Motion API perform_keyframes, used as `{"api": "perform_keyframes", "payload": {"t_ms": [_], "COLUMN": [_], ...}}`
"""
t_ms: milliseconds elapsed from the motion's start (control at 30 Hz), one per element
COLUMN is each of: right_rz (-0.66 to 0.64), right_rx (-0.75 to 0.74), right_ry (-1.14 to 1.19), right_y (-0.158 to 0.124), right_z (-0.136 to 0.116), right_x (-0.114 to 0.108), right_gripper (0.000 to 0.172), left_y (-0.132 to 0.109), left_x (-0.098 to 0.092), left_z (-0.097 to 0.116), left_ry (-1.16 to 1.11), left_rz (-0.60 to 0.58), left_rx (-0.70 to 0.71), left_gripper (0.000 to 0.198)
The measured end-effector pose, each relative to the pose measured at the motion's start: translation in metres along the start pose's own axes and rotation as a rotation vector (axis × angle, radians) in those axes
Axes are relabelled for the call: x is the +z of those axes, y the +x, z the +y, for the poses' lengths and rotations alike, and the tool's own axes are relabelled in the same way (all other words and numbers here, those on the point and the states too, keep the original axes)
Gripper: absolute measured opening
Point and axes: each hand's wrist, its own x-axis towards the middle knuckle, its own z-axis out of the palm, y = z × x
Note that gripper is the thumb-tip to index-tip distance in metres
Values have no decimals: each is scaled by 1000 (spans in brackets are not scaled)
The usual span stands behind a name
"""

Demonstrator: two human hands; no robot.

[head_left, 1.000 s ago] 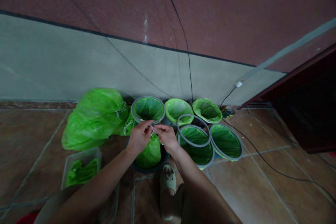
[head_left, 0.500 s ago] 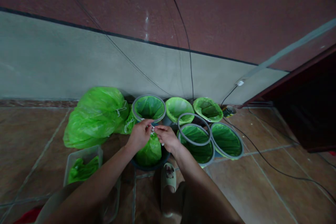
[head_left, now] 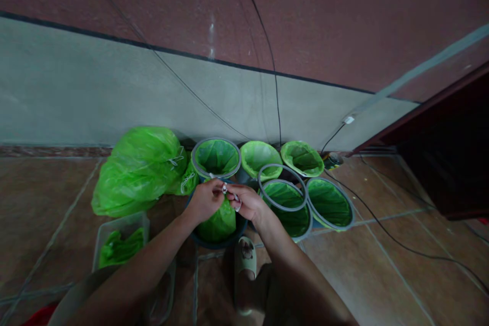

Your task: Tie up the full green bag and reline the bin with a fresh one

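Observation:
A green garbage bag (head_left: pixel 218 224) stands gathered at its top inside a dark blue trash bin (head_left: pixel 214 245). My left hand (head_left: pixel 206 201) is closed in a pinch on the bag's white drawstring (head_left: pixel 224 189), just above the gathered neck. Facing it from the right, my right hand (head_left: pixel 247 200) pinches the same drawstring, and a loose white end hangs below its fingers. The fingertips of both hands nearly meet. Part of the knot area is hidden by the fingers.
Several bins with green liners stand to the right and behind, including a grey-rimmed bin (head_left: pixel 216 158). A loose grey ring (head_left: pixel 282 209) leans on one bin. At left are a full green bag (head_left: pixel 139 170) and a clear tub (head_left: pixel 121 224). A black cable (head_left: pixel 405 252) crosses the floor.
Both hands stay over the bag, with the fingers shifted on the drawstring. The right hand has turned, its fingers curled further, and the loose white end shows more clearly.

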Motion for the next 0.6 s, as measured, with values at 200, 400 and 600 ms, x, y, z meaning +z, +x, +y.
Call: {"api": "perform_keyframes", "payload": {"t_ms": [200, 400, 600], "right_rz": [62, 305, 551], "right_rx": [-40, -185, -262], "right_ry": [-22, -46, -177], "right_y": [-2, 5, 15], "right_z": [0, -10, -12], "right_x": [4, -8, -22], "right_gripper": [27, 33, 31], "left_y": [3, 3, -1], "left_x": [-3, -12, -21], "left_z": [0, -9, -13], "left_ry": [69, 230, 575], "left_rz": [57, 44, -32], "left_rx": [-18, 4, -140], "left_gripper": [19, 15, 13]}}
